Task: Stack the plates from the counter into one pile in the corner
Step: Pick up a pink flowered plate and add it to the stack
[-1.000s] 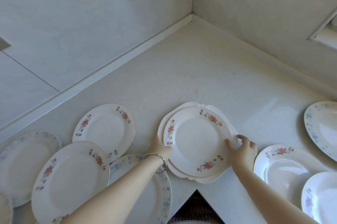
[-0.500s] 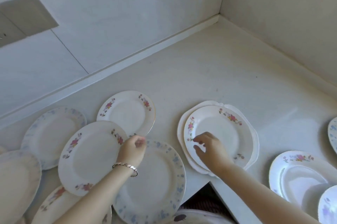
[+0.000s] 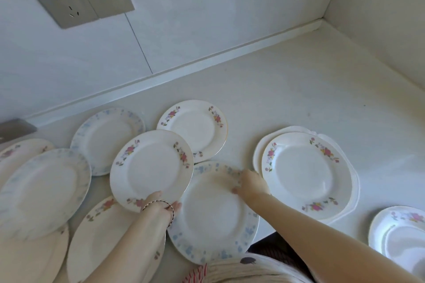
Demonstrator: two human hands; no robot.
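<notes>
The blue plate point(image 3: 212, 211) lies flat near the worktop point(image 3: 287, 89) front, just left of the two-plate pile point(image 3: 305, 172). The right hand point(image 3: 249, 182) pinches its far rim; the left hand point(image 3: 161, 202) grips the pink plate point(image 3: 150, 170) overlapping it. Next: lift one onto the pile.

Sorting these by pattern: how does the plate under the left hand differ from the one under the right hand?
The pink-flowered plate has separate pink sprays on its rim; the blue-flowered plate has a continuous band of small blue flowers. The pink one lies on top, overlapping the blue one's left edge. The left hand is at the pink plate's near rim; the right hand rests on the blue plate's far right rim. Both are round and white.
</notes>
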